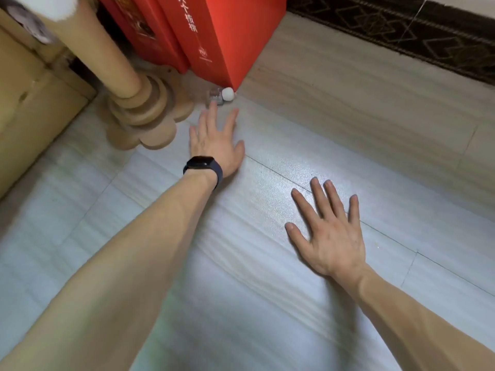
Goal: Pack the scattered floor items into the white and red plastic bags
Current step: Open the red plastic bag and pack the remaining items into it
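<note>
Our left hand (214, 137), fingers (231, 119) wide, is just beside the small clear bottle with a white cap (221, 95) on the pale floor (267, 263) by the red cardboard box (227, 36). Our right hand (329, 234) is wide too.

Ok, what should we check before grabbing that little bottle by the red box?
1. The left hand is open and empty: ok.
2. The little bottle is in plain sight, lying by the red box: ok.
3. Hand touching the bottle: cannot tell, too blurry.
4. Room to reach beside the wooden leg: ok.
5. The right hand is free: ok.
6. Bags in view: not ok.
</note>
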`<state>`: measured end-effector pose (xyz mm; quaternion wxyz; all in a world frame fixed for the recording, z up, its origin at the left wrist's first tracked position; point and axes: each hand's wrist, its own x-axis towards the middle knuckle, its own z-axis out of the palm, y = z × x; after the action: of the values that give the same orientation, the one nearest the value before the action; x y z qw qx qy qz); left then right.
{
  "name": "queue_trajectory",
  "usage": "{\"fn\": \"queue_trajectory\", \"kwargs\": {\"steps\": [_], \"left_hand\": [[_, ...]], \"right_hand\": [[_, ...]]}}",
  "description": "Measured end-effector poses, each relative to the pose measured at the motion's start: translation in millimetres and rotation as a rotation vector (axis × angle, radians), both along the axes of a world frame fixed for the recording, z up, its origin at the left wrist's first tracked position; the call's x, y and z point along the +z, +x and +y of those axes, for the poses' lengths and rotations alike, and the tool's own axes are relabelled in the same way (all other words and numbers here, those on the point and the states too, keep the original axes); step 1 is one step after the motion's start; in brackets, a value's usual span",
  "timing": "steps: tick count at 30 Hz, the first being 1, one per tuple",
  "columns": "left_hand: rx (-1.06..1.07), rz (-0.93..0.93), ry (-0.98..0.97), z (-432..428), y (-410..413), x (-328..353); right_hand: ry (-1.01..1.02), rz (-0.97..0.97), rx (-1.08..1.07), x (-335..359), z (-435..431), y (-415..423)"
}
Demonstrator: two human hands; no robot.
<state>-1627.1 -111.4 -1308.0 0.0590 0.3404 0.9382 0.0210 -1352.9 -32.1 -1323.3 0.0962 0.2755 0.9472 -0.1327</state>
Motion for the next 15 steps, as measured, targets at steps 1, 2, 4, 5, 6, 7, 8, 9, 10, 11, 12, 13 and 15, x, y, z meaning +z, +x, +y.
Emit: {"fn": "queue_trajectory", "kwargs": {"steps": [1,2,4,5,6,7,8,9,10,11,12,13,15], "left_hand": [[0.024,-0.002,-0.017,9.9,-17.6,3.4],[0.022,-0.009,-0.039,15.9,-33.7,6.3],[-0.022,-0.012,-0.066,20.0,-57.7,7.3],[-0.048,0.024,-0.063,18.5,-65.0,6.8],[-0.079,0.081,-0.045,18.8,-69.4,5.2],[-0.110,0.142,-0.018,18.8,-70.9,2.7],[-0.132,0.190,0.011,20.8,-71.2,2.1],[-0.149,0.215,0.040,23.9,-71.7,2.1],[-0.155,0.215,0.056,26.5,-73.7,3.0],[-0.147,0.199,0.054,29.5,-75.5,3.9],[-0.118,0.180,0.050,32.2,-76.0,4.1],[-0.076,0.158,0.060,33.6,-72.5,3.4],[-0.006,0.085,0.134,33.8,-56.6,1.2]], "right_hand": [[-0.006,-0.009,0.001,0.0,1.6,-1.0],[-0.006,-0.013,0.000,-0.3,2.0,-1.3],[0.002,-0.023,-0.002,-1.4,3.0,-1.5],[0.005,-0.029,0.002,-2.1,3.1,-1.8],[0.007,-0.034,0.003,-2.7,3.9,-1.9],[0.011,-0.034,0.006,-3.3,4.4,-1.5],[0.017,-0.031,0.005,-4.2,4.8,-1.1],[0.023,-0.030,0.006,-5.2,5.0,-0.6],[0.028,-0.029,0.011,-5.8,5.0,-0.5],[0.033,-0.027,0.013,-6.6,4.7,-1.4],[0.040,-0.026,0.015,-7.4,5.5,-3.0],[0.043,-0.029,0.014,-8.0,5.9,-3.4],[0.043,-0.037,0.012,-8.4,6.6,-4.1]]}}
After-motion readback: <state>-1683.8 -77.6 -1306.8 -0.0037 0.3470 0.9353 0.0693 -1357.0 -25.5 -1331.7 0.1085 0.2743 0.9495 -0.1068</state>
